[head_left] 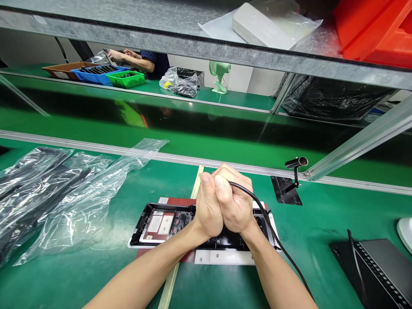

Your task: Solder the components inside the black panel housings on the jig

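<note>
My left hand (207, 210) and my right hand (237, 201) are pressed together, both with fingers curled, above a black plastic housing (183, 245). A black cable (273, 229) comes out of the top of my right fist, arches over the wrist and runs down to the lower right. Whatever lies inside my left fist is hidden by the fingers. The shallow housing lies open side up on a red-brown board (187, 257) with a white strip (225, 257) along its near edge. My hands cover the housing's middle.
Clear plastic bags (80, 206) with black parts lie at left. To the right are a black tube holder (296, 163) and a black slotted case (383, 266). A metal shelf (161, 40) crosses overhead. Beyond the divider, a person's arm (141, 63) reaches near parts bins (127, 79).
</note>
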Action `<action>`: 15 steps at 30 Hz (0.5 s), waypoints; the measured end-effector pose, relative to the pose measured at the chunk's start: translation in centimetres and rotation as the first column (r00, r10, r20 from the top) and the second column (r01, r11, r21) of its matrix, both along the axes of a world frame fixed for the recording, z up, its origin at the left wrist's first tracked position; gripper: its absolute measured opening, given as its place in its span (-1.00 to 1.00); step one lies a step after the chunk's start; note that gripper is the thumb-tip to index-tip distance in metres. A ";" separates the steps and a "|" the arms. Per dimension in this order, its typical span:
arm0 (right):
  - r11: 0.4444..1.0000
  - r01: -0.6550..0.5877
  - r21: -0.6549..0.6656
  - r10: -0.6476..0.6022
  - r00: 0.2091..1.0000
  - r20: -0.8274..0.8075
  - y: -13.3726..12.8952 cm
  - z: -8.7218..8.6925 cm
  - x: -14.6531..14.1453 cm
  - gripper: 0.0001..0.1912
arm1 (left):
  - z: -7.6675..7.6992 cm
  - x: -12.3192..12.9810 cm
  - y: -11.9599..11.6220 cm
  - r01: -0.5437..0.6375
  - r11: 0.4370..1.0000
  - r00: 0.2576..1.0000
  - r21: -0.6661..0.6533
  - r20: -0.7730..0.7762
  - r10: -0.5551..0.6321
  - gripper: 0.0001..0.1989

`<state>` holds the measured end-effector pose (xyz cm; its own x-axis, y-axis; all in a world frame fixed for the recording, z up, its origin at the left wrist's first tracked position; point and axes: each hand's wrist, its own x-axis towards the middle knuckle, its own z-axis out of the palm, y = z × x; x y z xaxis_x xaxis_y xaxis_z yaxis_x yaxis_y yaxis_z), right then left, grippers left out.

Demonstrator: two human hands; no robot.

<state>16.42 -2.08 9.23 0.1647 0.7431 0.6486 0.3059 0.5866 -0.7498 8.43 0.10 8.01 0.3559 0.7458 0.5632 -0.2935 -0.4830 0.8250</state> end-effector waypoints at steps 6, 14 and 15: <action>1.000 -0.004 -0.011 0.004 1.000 0.003 0.0 0.0 0.0 -0.65 | 0.2 0.1 -0.2 -0.002 0.999 1.000 -0.051 -0.003 0.002 -0.45; 1.000 -0.010 -0.005 0.010 1.000 -0.011 -0.2 0.0 0.0 -0.65 | -0.3 -0.2 -0.3 -0.062 0.994 0.997 -0.090 -0.053 0.058 -0.43; 1.000 -0.010 -0.004 0.010 1.000 -0.010 -0.2 0.0 0.0 -0.65 | -0.3 -0.1 -0.3 -0.060 0.994 0.997 -0.091 -0.051 0.056 -0.43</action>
